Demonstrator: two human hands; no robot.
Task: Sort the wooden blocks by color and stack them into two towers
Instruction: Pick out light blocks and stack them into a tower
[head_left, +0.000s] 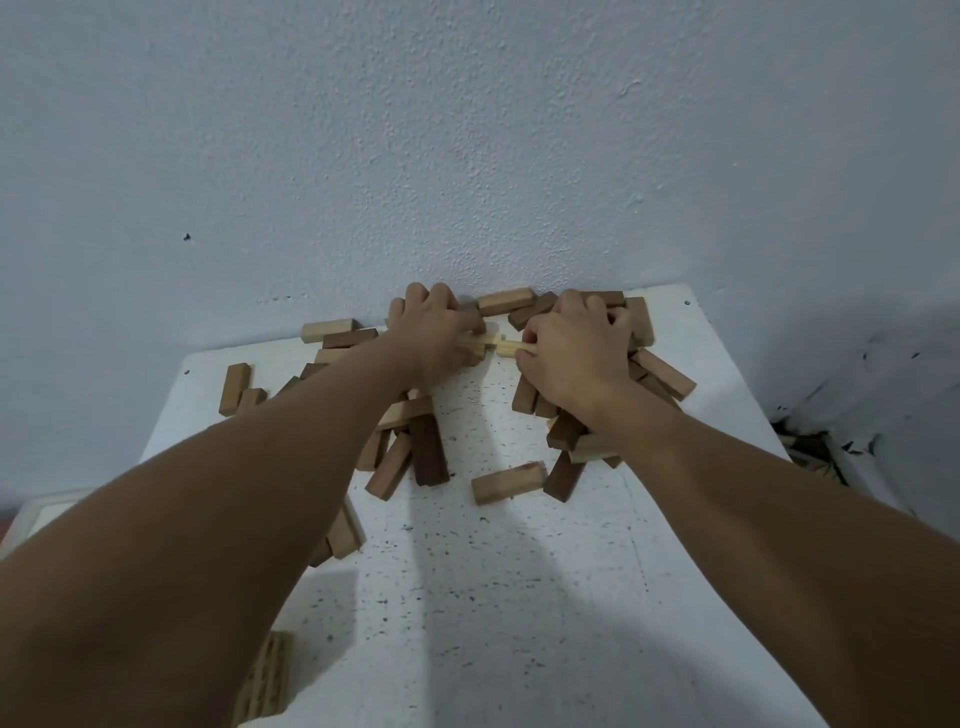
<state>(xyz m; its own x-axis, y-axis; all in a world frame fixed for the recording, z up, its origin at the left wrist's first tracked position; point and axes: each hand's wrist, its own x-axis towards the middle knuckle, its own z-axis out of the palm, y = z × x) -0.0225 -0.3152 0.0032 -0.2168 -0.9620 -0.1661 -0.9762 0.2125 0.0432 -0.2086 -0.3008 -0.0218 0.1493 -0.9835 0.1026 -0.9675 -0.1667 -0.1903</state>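
Both hands at far table (519, 597) edge by wall, left hand (434, 332) and right hand (569, 353) each curled round pale blocks (498, 344), loose mixed blocks (428, 452) heaped beneath forearms; risk: wrists dragging pieces off edge, mixing colours.

A white speckled table (498, 597) is set against a pale textured wall (467, 130), on which a small dark mark (187, 237) is seen above the table's left corner. Dark debris (810, 452) is seen right of the table. A white object (36, 512) is partly seen left of it.
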